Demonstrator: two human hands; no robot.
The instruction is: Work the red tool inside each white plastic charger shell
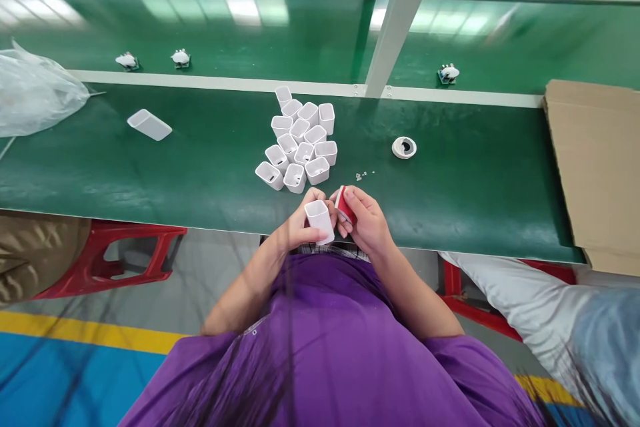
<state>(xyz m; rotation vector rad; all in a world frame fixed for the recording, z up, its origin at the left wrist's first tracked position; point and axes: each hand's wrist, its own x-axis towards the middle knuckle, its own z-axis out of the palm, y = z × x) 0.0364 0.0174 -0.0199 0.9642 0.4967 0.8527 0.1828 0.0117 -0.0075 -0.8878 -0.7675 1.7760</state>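
My left hand [306, 221] is closed around a white plastic housing [320, 221], its open end facing up and away from me. Beside it, my right hand [367, 219] pinches a small red block with a pale edge [345, 205]; its exact kind is unclear. The two hands nearly meet at the table's near edge. Just beyond them stands a cluster of similar white housings [304, 140], mostly with open ends up. A few tiny clear bits [361, 175] lie on the table to the right of the cluster.
A roll of white tape [404, 147] lies to the right on the green table [475, 180]. One housing [150, 125] lies alone at left, near a plastic bag [37, 93]. Cardboard [595, 167] covers the right end. A post [400, 20] rises behind; people sit on both sides.
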